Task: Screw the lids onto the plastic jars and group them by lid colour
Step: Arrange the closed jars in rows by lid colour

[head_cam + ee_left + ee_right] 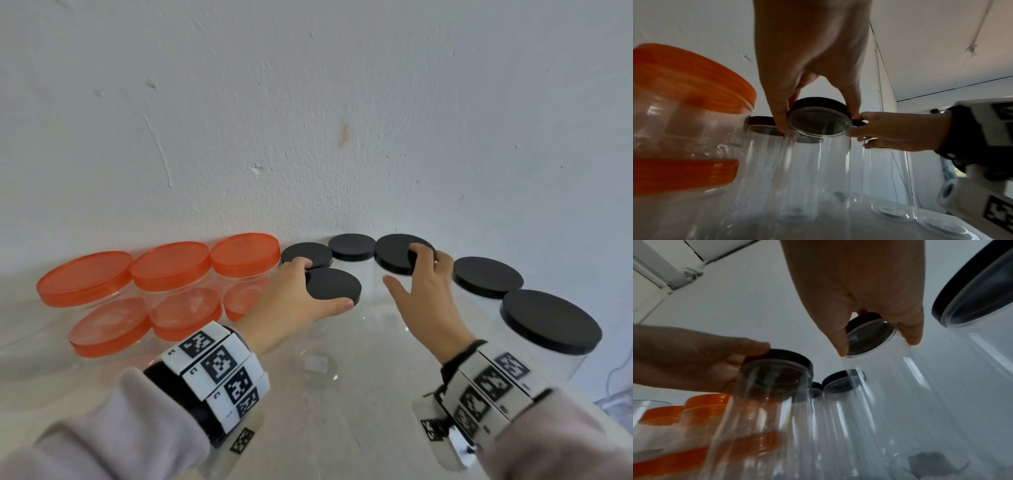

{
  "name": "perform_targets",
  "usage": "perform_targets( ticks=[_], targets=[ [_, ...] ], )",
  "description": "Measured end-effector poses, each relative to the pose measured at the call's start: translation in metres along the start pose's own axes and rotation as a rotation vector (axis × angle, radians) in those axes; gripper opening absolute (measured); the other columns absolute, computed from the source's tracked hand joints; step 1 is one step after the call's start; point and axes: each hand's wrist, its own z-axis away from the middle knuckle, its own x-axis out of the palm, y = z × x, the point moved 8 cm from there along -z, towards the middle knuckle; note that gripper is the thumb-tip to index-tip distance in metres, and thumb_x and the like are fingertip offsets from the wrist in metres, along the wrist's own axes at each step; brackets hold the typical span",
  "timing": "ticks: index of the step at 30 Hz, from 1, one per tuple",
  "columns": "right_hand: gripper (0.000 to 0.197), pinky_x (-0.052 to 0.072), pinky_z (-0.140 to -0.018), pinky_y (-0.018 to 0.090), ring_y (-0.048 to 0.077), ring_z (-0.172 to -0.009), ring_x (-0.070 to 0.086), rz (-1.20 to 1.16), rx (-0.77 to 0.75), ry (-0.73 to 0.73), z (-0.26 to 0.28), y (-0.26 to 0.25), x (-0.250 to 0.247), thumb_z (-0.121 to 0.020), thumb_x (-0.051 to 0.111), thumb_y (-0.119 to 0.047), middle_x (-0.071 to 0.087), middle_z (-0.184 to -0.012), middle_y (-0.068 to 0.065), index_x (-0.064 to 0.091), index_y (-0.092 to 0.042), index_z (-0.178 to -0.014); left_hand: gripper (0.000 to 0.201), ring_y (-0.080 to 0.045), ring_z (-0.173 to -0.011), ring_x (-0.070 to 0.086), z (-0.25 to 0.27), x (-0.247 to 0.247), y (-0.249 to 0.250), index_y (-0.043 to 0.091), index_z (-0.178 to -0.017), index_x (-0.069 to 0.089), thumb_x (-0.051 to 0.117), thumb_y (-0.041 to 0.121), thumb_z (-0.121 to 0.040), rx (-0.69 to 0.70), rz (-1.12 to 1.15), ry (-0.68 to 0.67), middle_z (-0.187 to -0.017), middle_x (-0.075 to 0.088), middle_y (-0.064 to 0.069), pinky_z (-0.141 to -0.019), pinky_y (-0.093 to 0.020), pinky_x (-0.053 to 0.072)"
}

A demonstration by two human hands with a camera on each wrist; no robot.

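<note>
Head view: left hand (291,301) and right hand (424,294) each gripping a black lid (334,285), (397,253), probably shifting black-lidded jars together, away from orange jars (171,274) beyond left hand.

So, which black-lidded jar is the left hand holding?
The front jar nearest the orange-lidded jars: the left hand grips its lid, thumb at the front edge.

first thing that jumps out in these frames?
The colour split: orange-lidded jars bunched at the left against the wall, black-lidded jars curving off to the right. In the middle, the left hand grips one black lid by its rim while the right hand holds another black lid.
</note>
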Motion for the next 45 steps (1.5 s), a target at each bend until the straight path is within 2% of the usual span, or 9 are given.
perform_targets(
  ticks=[5, 9, 14, 20, 27, 33, 36, 39, 45],
  targets=[
    [0.060, 0.032, -0.104, 0.040, 0.040, -0.127, 0.030, 0.087, 0.038, 0.063, -0.028, 0.005, 0.014, -0.096, 0.054, -0.013, 0.014, -0.144, 0.023, 0.021, -0.003, -0.145, 0.091, -0.007, -0.107, 0.048, -0.004, 0.001, -0.005, 0.017, -0.136, 0.041, 0.074, 0.063, -0.065, -0.011, 0.045, 0.055, -0.126, 0.050, 0.006, -0.067, -0.010, 0.034],
    [0.060, 0.033, -0.102, 0.041, 0.042, -0.127, 0.030, 0.093, 0.124, 0.072, -0.046, 0.017, 0.023, -0.096, 0.055, -0.012, 0.017, -0.143, 0.026, 0.021, 0.000, -0.144, 0.092, -0.009, -0.110, 0.050, -0.005, 0.000, -0.011, 0.016, -0.136, 0.042, 0.074, 0.064, -0.064, -0.023, 0.077, 0.069, -0.126, 0.050, 0.006, -0.069, -0.012, 0.035],
    [0.058, 0.034, -0.102, 0.044, 0.041, -0.130, 0.028, 0.039, 0.195, 0.066, -0.067, 0.030, 0.029, -0.096, 0.056, -0.011, 0.015, -0.146, 0.024, 0.023, 0.000, -0.143, 0.083, -0.008, -0.100, 0.052, -0.003, -0.001, -0.015, 0.018, -0.127, 0.047, 0.074, 0.065, -0.063, -0.029, 0.079, 0.074, -0.115, 0.052, 0.007, -0.063, -0.014, 0.034],
    [0.060, 0.033, -0.104, 0.043, 0.041, -0.129, 0.030, 0.013, 0.186, 0.031, -0.079, 0.037, 0.036, -0.095, 0.058, -0.011, 0.016, -0.146, 0.024, 0.025, 0.000, -0.144, 0.057, -0.002, -0.083, 0.056, 0.000, -0.002, -0.016, 0.024, -0.100, 0.056, 0.075, 0.063, -0.062, -0.013, 0.114, 0.096, -0.097, 0.058, 0.009, -0.056, -0.014, 0.037],
    [0.060, 0.033, -0.104, 0.039, 0.041, -0.126, 0.036, -0.012, 0.153, 0.008, -0.079, 0.038, 0.040, -0.094, 0.060, -0.013, 0.021, -0.144, 0.023, 0.028, 0.000, -0.143, 0.057, 0.016, -0.076, 0.051, 0.002, 0.001, -0.016, 0.032, -0.105, 0.047, 0.078, 0.057, -0.064, 0.005, 0.174, 0.099, -0.092, 0.053, 0.025, -0.057, 0.003, 0.035],
    [0.065, 0.035, -0.107, 0.042, 0.042, -0.127, 0.037, -0.019, 0.154, -0.030, -0.080, 0.038, 0.038, -0.093, 0.063, -0.016, 0.020, -0.145, 0.023, 0.026, -0.002, -0.145, 0.056, 0.012, -0.077, 0.050, 0.003, 0.001, -0.016, 0.034, -0.105, 0.043, 0.078, 0.056, -0.066, 0.007, 0.204, 0.095, -0.092, 0.051, 0.026, -0.053, 0.003, 0.035],
    [0.069, 0.030, -0.107, 0.044, 0.042, -0.136, 0.024, -0.014, 0.185, -0.042, -0.077, 0.038, 0.034, -0.092, 0.063, -0.016, 0.014, -0.149, 0.022, 0.023, -0.006, -0.147, 0.054, 0.018, -0.077, 0.052, 0.002, 0.001, -0.016, 0.034, -0.103, 0.043, 0.079, 0.053, -0.067, 0.013, 0.228, 0.100, -0.094, 0.052, 0.025, -0.057, 0.004, 0.035],
    [0.067, 0.029, -0.108, 0.045, 0.039, -0.141, 0.013, -0.023, 0.180, -0.011, -0.067, 0.032, 0.028, -0.093, 0.060, -0.012, 0.008, -0.153, 0.021, 0.022, -0.008, -0.148, 0.057, 0.010, -0.080, 0.052, 0.003, 0.001, -0.017, 0.029, -0.107, 0.045, 0.078, 0.055, -0.067, 0.004, 0.222, 0.109, -0.096, 0.053, 0.023, -0.056, 0.004, 0.034],
    [0.058, 0.026, -0.109, 0.036, 0.031, -0.140, 0.020, 0.013, 0.014, 0.123, -0.036, 0.004, -0.006, -0.095, 0.056, -0.015, 0.022, -0.152, 0.016, 0.030, -0.007, -0.146, 0.062, 0.008, -0.083, 0.052, 0.003, 0.003, -0.016, 0.026, -0.109, 0.047, 0.078, 0.056, -0.065, 0.000, 0.220, 0.119, -0.099, 0.054, 0.021, -0.058, 0.003, 0.037]
  ],
)
